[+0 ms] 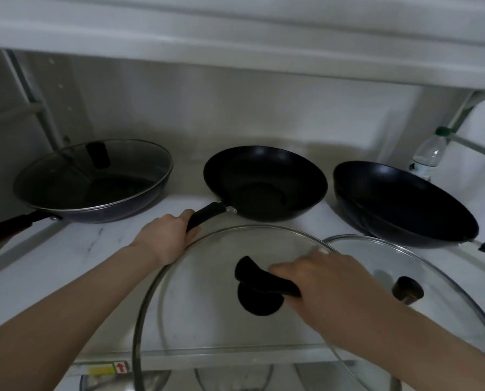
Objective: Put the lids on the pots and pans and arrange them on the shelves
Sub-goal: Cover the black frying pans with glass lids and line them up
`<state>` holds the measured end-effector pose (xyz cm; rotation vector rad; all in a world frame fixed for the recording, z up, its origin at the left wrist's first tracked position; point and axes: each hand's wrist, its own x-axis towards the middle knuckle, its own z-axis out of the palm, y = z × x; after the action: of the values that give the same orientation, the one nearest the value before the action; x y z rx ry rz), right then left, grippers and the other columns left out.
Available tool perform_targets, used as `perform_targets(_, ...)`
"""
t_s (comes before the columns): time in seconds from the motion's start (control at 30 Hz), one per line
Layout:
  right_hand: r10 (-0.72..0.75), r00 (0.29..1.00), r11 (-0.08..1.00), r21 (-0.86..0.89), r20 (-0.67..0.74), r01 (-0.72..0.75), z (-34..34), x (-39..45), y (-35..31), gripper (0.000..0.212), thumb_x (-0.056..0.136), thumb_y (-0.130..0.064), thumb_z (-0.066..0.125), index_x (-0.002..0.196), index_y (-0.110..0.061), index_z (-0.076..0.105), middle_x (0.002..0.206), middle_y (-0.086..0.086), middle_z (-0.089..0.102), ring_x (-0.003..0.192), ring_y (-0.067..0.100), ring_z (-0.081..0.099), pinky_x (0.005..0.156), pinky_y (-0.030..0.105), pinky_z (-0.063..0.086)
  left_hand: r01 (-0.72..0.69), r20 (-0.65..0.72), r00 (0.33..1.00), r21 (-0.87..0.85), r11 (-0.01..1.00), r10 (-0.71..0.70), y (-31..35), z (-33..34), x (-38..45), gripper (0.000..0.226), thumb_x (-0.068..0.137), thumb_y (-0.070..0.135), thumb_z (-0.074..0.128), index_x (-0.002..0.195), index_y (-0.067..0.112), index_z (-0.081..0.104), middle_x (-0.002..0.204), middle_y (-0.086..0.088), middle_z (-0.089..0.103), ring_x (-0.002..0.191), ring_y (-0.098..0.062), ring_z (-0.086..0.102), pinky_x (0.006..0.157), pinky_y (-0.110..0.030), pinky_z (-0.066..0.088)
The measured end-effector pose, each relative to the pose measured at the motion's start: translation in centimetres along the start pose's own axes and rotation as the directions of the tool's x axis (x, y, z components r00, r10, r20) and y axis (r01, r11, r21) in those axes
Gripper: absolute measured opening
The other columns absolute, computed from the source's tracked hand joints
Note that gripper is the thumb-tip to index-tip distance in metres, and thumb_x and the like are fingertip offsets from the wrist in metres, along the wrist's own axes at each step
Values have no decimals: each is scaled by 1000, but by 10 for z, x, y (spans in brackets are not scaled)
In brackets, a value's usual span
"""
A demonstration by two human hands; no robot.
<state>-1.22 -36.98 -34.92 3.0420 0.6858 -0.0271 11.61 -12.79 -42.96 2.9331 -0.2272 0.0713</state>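
Fingers [191,221] of the left hand [165,235] are curled tight around the black handle [206,217] of the middle wok [265,182], with the thumb side hidden under the grip. That handle runs from the wok's near-left rim down and left toward the person, so the pan's long axis lies diagonally across the white shelf [66,249]. The wok sits open, mouth up, with no cover on it.

The right hand [328,280] is closed over the black grip [261,276] of a large glass lid [207,306], its fingers wrapped around the grip's right end; how far they close underneath cannot be told. This lid is held in front of the wok, tilted, its far edge near the left hand and its near edge passing below the shelf's front lip. The grip's long axis runs left to right.

A second glass lid [376,258] with a dark knob [407,289] lies just right of the held one, partly behind it. Beyond it a bare dark pan [402,201] leans toward the person, its handle pointing right. At far left a pan [94,193] already carries its glass lid, handle pointing near-left. A plastic bottle [429,156] stands at the far right.
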Motion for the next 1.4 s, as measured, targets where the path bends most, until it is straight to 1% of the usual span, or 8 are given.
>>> perform_targets(0.2,146,989,989,2,-38,-146,-23,-56,26,29,92,-43,42,121,-47,39,100,-12,65,92,11,61,76,23,48,-13,-46,999,0,1000,13,-4,5,0,35,96,41,37,121,19,45,72,-7,56,60,-26,51,55,-31,38)
perform_targets(0.37,209,957,978,25,-201,-208,-38,-72,50,28,77,-35,64,99,-50,56,66,-15,64,53,8,60,48,30,52,-13,-27,1000,8,1000,13,-3,5,-2,36,96,41,35,126,21,43,78,-10,60,72,-30,59,66,-39,50)
perform_targets(0.5,261,932,964,120,-253,-237,-53,-47,61,35,81,-42,57,109,-61,52,57,-10,61,64,19,66,61,34,54,6,19,1000,-55,998,-5,-1,0,-5,31,97,44,34,114,23,48,76,-8,59,75,-30,61,74,-43,53)
perform_targets(0.57,255,918,966,114,-303,-230,-53,-26,67,36,83,-46,53,114,-62,49,79,-7,67,79,25,65,66,32,50,-10,27,1000,-82,997,12,-2,0,-4,28,96,44,34,112,25,47,76,-10,62,73,-30,63,73,-46,55)
perform_targets(0.87,289,914,955,150,-284,-255,-44,76,85,20,92,-28,49,104,-31,65,95,2,66,83,26,61,68,34,51,-64,-74,995,-19,998,62,-3,4,-3,34,96,43,36,123,25,45,63,0,54,62,-24,61,57,-35,48)
perform_targets(1.0,324,911,945,138,-254,-297,-44,126,100,23,93,-30,49,111,-36,62,101,4,66,87,27,61,66,29,41,-44,-116,992,0,999,43,-6,9,-1,37,95,46,35,126,26,44,65,1,51,61,-22,54,55,-31,42)
perform_targets(1.2,330,909,944,79,-256,-320,-36,199,119,19,89,-18,51,97,-14,68,89,10,66,77,28,60,64,30,43,-37,-129,991,11,999,39,-6,12,1,39,96,45,34,129,27,40,62,6,44,58,-19,50,55,-28,39)
perform_targets(1.4,402,894,915,44,-197,-402,-26,254,134,20,86,-14,55,103,-13,65,92,9,65,76,25,58,67,32,43,-20,-134,991,51,999,26,-6,14,0,37,96,46,33,127,28,41,57,7,34,52,-17,41,56,-28,37)
